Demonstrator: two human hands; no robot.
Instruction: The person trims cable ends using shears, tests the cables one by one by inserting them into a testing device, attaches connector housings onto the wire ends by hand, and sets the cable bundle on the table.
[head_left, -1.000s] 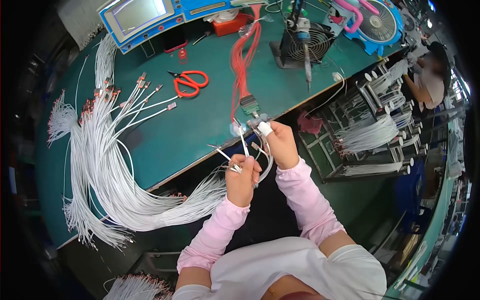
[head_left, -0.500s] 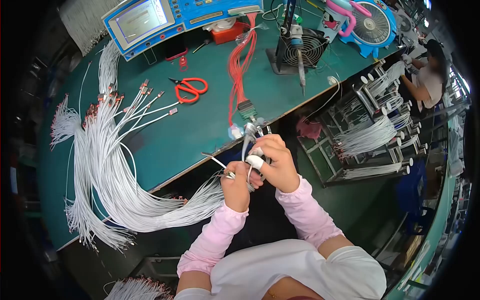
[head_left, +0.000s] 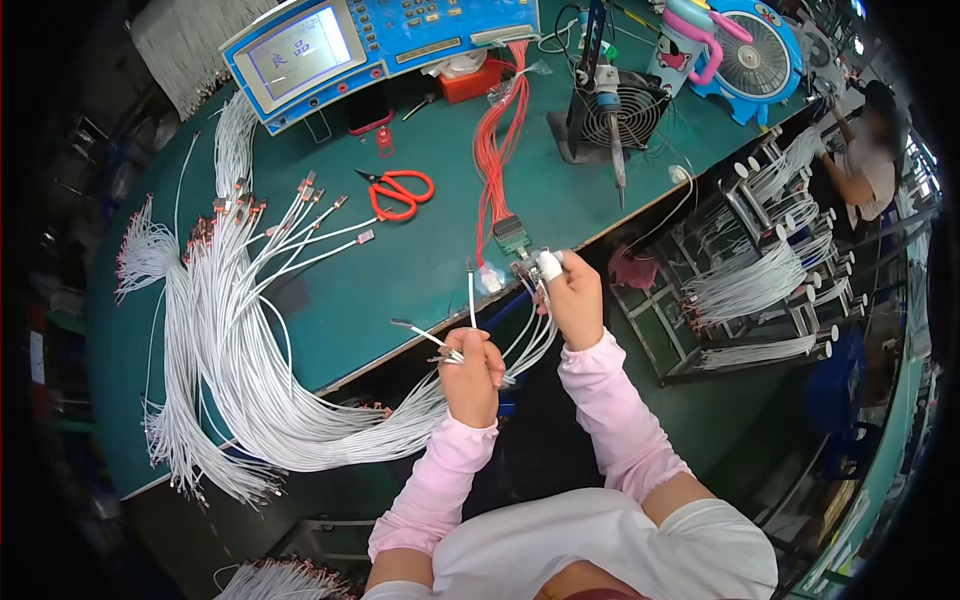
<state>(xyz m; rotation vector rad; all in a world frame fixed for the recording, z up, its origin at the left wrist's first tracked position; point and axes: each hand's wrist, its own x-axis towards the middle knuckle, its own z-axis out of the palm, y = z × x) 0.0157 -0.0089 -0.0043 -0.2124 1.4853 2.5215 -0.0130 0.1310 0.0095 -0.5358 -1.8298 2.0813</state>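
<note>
My left hand (head_left: 470, 378) is closed around a few white cables (head_left: 473, 305), whose ends stick out above the fingers. More white cable runs from it into the large bundle (head_left: 330, 440) draped over the table edge. My right hand (head_left: 577, 305), with white covers on fingertips, pinches cable ends beside a metal fixture (head_left: 524, 268). Exactly how the connector sits there is hidden by the fingers. Behind the fixture is a green circuit board (head_left: 511, 236) joined to red wires (head_left: 498, 150). These lead up to a blue tester (head_left: 385, 40) with large characters on its screen.
Red-handled scissors (head_left: 400, 195) lie on the green table (head_left: 340, 260). A soldering iron (head_left: 612, 120) hangs tip down by a black fan (head_left: 640, 110). Racks of white cables (head_left: 750, 275) stand to the right, where another person (head_left: 865, 160) works. A blue fan (head_left: 750, 55) is at the back.
My hands, together half a second ago, are now apart. The right has moved up to the fixture, and the left sits lower with its cables. Large characters have appeared on the tester screen.
</note>
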